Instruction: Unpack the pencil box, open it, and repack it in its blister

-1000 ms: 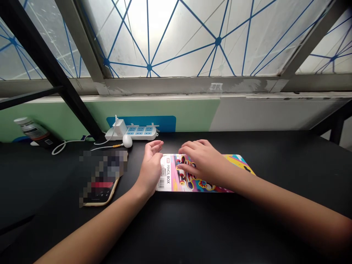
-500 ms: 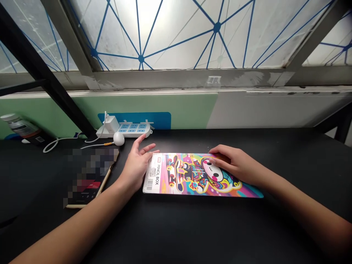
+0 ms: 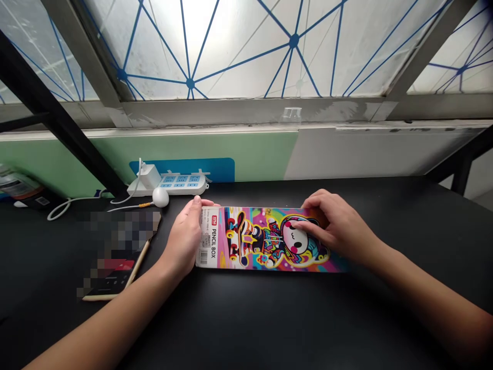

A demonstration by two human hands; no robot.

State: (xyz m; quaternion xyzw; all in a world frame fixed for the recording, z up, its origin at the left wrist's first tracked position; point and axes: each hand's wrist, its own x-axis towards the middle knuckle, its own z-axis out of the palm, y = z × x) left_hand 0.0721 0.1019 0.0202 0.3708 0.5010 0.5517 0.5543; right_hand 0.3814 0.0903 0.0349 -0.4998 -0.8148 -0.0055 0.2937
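A flat, colourful pencil box point(image 3: 256, 241) lies sideways between my hands over the black desk, a cartoon figure on a skateboard printed on its face. "PENCIL BOX" and a barcode show on its white left strip. My left hand point(image 3: 184, 234) holds the left end, thumb pointing up along the edge and fingers partly hidden behind the far corner. With its thumb on the printed face and its fingers over the far edge, my right hand point(image 3: 333, 223) grips the right part.
A phone or tablet point(image 3: 111, 277) with a light rim, partly pixelated, lies on the black desk point(image 3: 246, 324) at left. Behind it are a white power strip point(image 3: 179, 184), a round white bulb point(image 3: 160, 197) and cables. A bottle point(image 3: 23, 185) stands far left. Windows rise at the back.
My left hand has closed from spread fingers onto the box's left end. The box's far edge has risen slightly in view, its face tipped more toward me. The view has shifted slightly.
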